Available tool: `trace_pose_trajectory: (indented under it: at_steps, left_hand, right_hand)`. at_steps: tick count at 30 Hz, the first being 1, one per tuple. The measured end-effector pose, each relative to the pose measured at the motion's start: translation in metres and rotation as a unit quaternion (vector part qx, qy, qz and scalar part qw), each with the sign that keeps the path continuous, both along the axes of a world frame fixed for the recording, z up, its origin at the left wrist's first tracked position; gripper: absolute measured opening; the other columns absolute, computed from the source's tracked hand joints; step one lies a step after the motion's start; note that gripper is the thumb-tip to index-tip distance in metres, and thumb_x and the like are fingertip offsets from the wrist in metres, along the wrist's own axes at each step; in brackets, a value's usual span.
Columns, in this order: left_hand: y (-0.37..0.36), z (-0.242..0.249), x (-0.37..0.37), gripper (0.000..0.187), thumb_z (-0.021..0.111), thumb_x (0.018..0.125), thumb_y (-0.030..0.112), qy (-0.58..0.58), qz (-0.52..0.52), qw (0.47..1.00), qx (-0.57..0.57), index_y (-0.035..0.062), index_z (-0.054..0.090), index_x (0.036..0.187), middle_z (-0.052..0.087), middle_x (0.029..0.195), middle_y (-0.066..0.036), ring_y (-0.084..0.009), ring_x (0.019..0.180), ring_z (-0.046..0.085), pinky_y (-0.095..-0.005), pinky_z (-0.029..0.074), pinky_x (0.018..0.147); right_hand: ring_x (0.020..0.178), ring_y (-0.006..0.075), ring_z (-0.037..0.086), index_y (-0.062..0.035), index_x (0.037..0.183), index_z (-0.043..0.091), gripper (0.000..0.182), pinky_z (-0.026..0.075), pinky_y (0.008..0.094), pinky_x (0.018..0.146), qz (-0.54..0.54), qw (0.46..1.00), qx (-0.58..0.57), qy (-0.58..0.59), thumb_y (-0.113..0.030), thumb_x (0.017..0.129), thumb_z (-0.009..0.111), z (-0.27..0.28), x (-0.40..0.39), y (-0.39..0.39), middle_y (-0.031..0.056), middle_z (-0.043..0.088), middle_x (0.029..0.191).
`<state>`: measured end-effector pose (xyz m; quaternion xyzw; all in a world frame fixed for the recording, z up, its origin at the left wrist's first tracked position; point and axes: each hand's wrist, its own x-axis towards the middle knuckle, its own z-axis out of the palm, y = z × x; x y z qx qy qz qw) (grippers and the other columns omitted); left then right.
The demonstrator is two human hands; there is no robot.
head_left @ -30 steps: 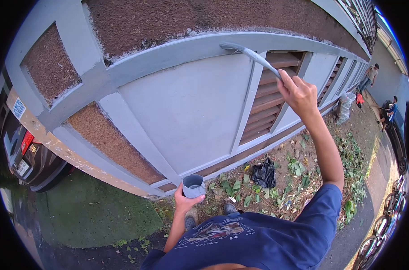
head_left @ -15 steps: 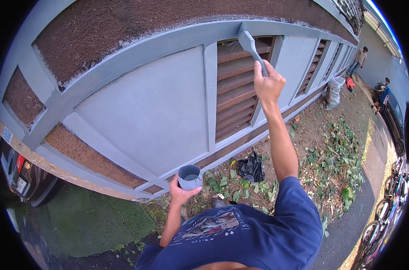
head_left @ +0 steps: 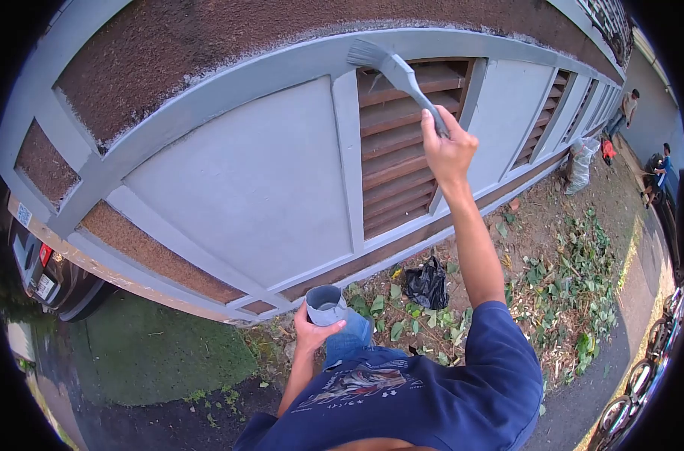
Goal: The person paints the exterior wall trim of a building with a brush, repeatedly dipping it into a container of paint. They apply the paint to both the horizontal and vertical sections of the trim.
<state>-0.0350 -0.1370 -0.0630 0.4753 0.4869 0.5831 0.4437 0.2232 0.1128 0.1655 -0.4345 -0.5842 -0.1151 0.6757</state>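
My right hand (head_left: 451,150) is closed around the handle of a paintbrush (head_left: 396,74), arm stretched upward. The brush's grey-coated bristles lie against the grey horizontal beam (head_left: 297,62) of the wall, just above the upper left corner of a brown louvred vent (head_left: 402,154). Low in front of my body, my left hand (head_left: 312,328) grips a grey paint cup (head_left: 326,305) from its left side. Grey paint shows inside the cup, which is upright or nearly so. A pale grey panel (head_left: 240,184) fills the wall left of the vent.
Below the wall lie a black plastic bag (head_left: 427,283) and scattered leaves (head_left: 575,286). A clear wrapped bundle (head_left: 580,169) leans near the wall. Two people (head_left: 629,109) are farther right, with bicycles (head_left: 641,376) nearer. A dark car (head_left: 56,278) stands at left.
The paintbrush has moved left along the beam, and its bristles now show spread out. My left hand still holds the cup, slightly farther right in view. The camera view has shifted a little.
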Motion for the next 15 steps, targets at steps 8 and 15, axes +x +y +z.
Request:
trace_pose_trajectory:
  at_steps: [8, 15]
  left_hand:
    - [0.041, 0.0, 0.017, 0.067, 0.091, 0.058, 0.012, -0.002, -0.009, 1.0, -0.013, 0.0, 0.062, 0.117, 0.068, 0.109, -0.009, -0.0169, 0.098, 0.065, -0.0332, 0.052, 0.089]
    - [0.105, -0.002, 0.068, 0.067, 0.091, 0.058, 0.013, 0.0, -0.052, 0.999, -0.003, 0.0017, 0.062, 0.118, 0.069, 0.107, -0.008, -0.0166, 0.097, 0.065, -0.0326, 0.051, 0.089]
  right_hand:
    - [0.041, 0.0178, 0.053, -0.0047, 0.092, 0.073, 0.022, 0.04, 0.0325, 0.044, -0.221, 0.974, 0.031, 0.037, -0.025, 0.089, 0.067, 0.002, 0.109, 0.07, 0.0089, 0.054, 0.049]
    - [0.047, 0.0078, 0.054, -0.001, 0.105, 0.07, 0.018, 0.042, 0.0249, 0.045, 0.029, 0.998, 0.054, 0.024, -0.005, 0.087, 0.071, -0.028, -0.015, 0.021, 0.0056, 0.058, 0.057]
